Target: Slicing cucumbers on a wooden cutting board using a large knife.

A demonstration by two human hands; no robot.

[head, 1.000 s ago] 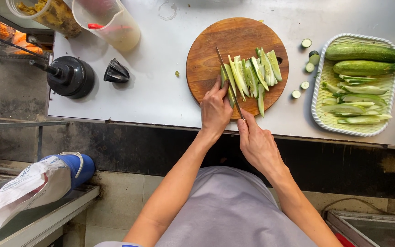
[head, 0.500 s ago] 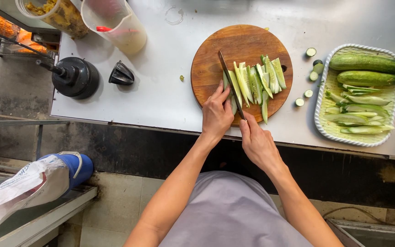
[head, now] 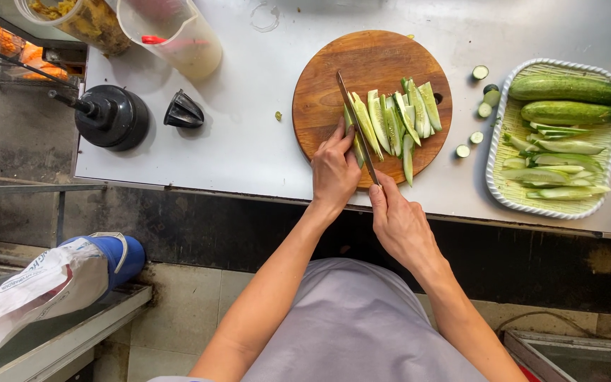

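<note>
Wooden and round, the board (head: 341,71) sits on the steel counter (head: 249,141) in front of me, and a row of cucumber strips (head: 397,120) lies across its right half. My left hand (head: 334,170) presses down on one cucumber piece (head: 354,138) at the near left end of that row, fingers curled over it. My right hand (head: 399,223) is closed around the handle of the knife (head: 357,124), whose blade runs away from me along the piece, just right of my left fingertips. I cannot tell whether the edge has gone into the flesh.

Right of the board, a few cut cucumber ends (head: 481,72) lie loose on the counter. Beyond them stands a green tray (head: 498,191) holding two whole cucumbers (head: 567,88) and a heap of peeled slices (head: 556,173). Left of the board are a small black cone (head: 182,111) and a black juicer base (head: 111,117), with a plastic jug (head: 178,35) and a jar (head: 79,18) at the far edge. Low down on my left, a white bag (head: 30,290) rests on a blue container (head: 118,255).
</note>
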